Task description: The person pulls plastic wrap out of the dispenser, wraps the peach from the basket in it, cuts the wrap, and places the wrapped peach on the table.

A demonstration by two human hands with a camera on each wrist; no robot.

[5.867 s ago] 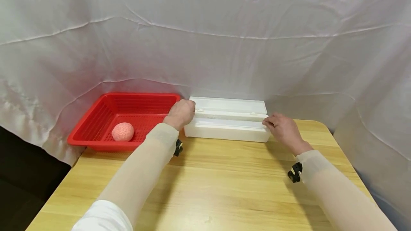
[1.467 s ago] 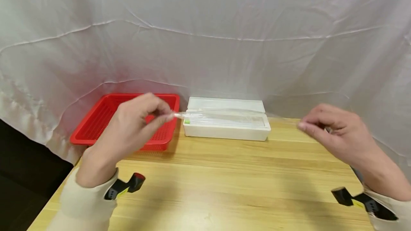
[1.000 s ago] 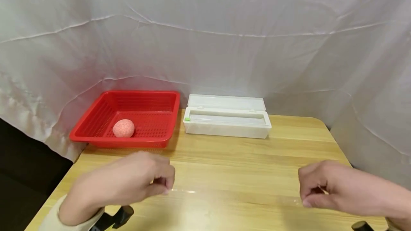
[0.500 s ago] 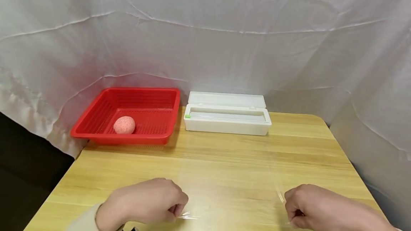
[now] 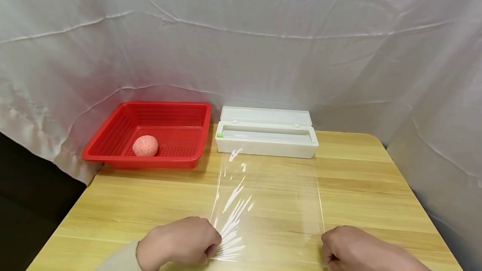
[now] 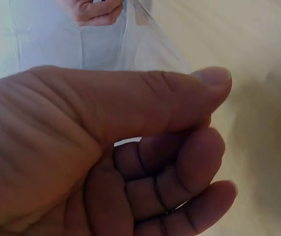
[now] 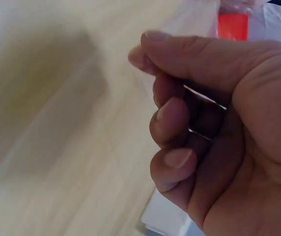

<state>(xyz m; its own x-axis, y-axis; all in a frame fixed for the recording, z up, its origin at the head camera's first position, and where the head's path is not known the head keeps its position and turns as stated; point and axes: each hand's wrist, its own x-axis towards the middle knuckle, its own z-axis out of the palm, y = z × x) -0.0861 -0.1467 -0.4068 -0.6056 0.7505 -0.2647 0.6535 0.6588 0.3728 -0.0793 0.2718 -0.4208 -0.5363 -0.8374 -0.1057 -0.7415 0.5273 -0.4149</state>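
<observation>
A clear sheet of cling film stretches from the white cling film box toward the near side of the table. My left hand pinches its near left corner, where bright creases fan out from the fingers. At the near right corner my right hand pinches the film between thumb and forefinger. The box's lid is tipped back, and a green slider sits at the left of its front edge. In the left wrist view, the film runs up to the thumb.
To the left of the box stands a red perforated basket with a rough pink ball inside. Pale grey cloth hangs behind and at both sides. The wooden table ends in a dark area at the left.
The lid has been opened and film drawn out of the box. Both hands have come back toward me with its corners, then lowered; the film now lies flatter and shows clearly.
</observation>
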